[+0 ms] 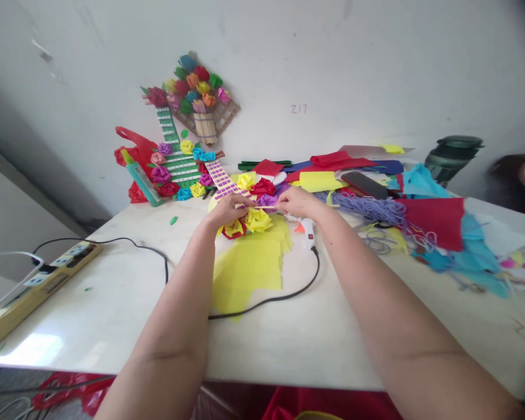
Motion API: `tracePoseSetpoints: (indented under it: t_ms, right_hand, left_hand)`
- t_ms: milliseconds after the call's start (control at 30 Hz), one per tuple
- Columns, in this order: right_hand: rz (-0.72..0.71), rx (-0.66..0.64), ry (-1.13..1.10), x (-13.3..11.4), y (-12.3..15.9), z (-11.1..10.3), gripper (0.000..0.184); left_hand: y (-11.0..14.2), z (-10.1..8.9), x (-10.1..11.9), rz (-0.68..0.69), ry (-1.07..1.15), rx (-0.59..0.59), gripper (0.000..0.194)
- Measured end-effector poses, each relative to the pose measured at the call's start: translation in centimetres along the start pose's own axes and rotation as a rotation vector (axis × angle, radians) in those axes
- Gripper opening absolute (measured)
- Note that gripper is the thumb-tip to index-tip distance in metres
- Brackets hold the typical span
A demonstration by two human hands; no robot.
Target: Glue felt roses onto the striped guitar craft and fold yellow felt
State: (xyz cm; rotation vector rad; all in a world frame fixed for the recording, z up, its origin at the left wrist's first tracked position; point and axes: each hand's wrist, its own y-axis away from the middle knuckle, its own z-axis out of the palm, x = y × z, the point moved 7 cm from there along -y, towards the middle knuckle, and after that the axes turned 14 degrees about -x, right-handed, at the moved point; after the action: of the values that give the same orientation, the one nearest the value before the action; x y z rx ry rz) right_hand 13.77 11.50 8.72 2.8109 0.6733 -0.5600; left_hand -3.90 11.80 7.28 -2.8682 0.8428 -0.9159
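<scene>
A thin pale stick (266, 207) runs level between my two hands. At its left end the fingers of my left hand (231, 211) are closed, just above the paper flowers. My right hand (301, 204) pinches it from the other side, and a short length shows beyond that hand. Below and around them lie a yellow paper flower (258, 220), a red one (263, 187) and a purple one (268, 201). Behind my left hand leans a panel with a purple-and-white grid (223, 178). Yellow crepe paper (256, 265) is spread in front. A white glue gun (308, 234) lies by my right wrist.
A black cord (271, 300) crosses the table. A power strip (61, 262) lies at left. Green glue bottle (142, 181) and flower-decked green panel (181, 169) stand behind. Purple yarn (367, 207), dark phone (367, 185), crepe paper (435, 221) and dark bottle (450, 157) are at right.
</scene>
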Motion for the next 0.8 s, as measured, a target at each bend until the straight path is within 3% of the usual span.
tracePoseSetpoints:
  t_ms: [800]
  right_hand:
    - [0.082,0.007,0.113,-0.59,-0.02,-0.07,0.015]
  left_hand:
    - [-0.38,0.1,-0.05,-0.032,-0.033,0.001,0.028]
